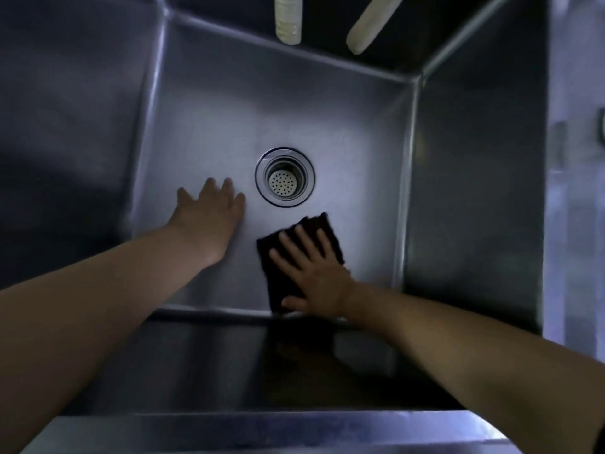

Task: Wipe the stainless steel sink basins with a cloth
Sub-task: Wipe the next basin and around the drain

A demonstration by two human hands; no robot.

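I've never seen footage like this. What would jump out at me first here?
Probably the two bare hands reaching down into the deep stainless steel sink basin. The right hand presses flat on a dark folded cloth near the front wall, while the left hand rests open on the floor. Between and just beyond them sits the round perforated metal drain strainer.

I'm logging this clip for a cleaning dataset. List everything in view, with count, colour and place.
sink basin: one, stainless steel grey, fills the view
drain strainer: one, silver, perforated, middle of the basin floor
cloth: one, dark, flat on the basin floor near the front wall, nearer than the drain
pale hanging pieces: two, cream, at the top edge over the back wall; what they are is unclear
left hand: one, fingers spread, flat on the basin floor left of the drain
right hand: one, fingers straight, pressing on the cloth
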